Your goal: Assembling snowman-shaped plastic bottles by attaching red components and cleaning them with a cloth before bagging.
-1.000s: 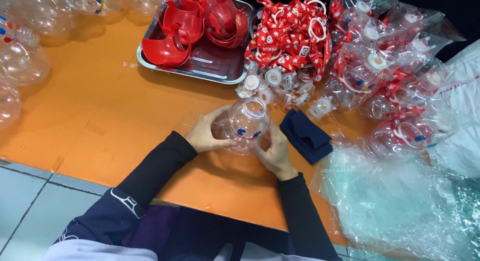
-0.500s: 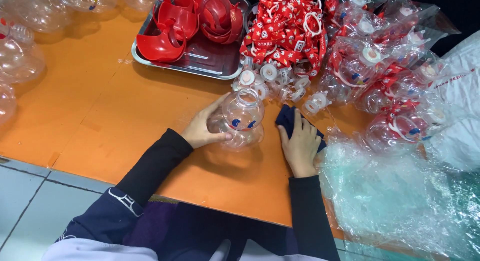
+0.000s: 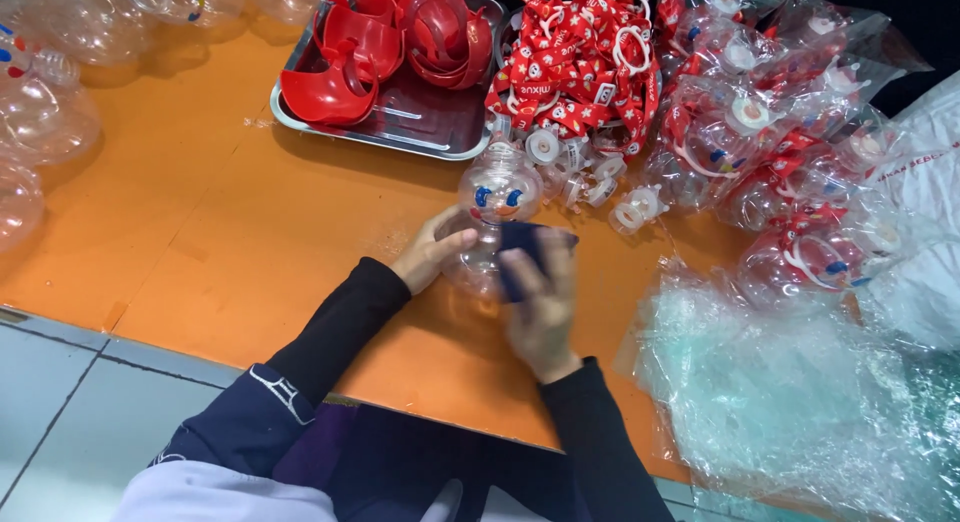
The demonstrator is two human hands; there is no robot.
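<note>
A clear plastic bottle shaped like a round figure, with blue eyes and a red mouth printed on its upper ball, stands near the middle of the orange worktop, a little toward the far edge. The left hand curls around the bottle's lower ball from the left side, fingers closed on it. The right hand is blurred; it presses a dark blue cloth against the bottle's right side, fingers spread over the cloth and holding it.

Behind the bottle, toward the far edge, sits a metal tray carrying red plastic parts with curved shapes. Just right of the tray lies a heap of red straps with white patterning and white rings. In front of the straps, loose white caps lie scattered on the worktop close to the bottle.

At the far right corner, clear film bags, each holding a bottle with a red strap and white cap, are piled together. Along the right edge, nearer the person, a stack of crinkled, clear empty bags with a greenish tint spreads over the worktop. More bare clear bottles crowd the left edge and far left corner.
</note>
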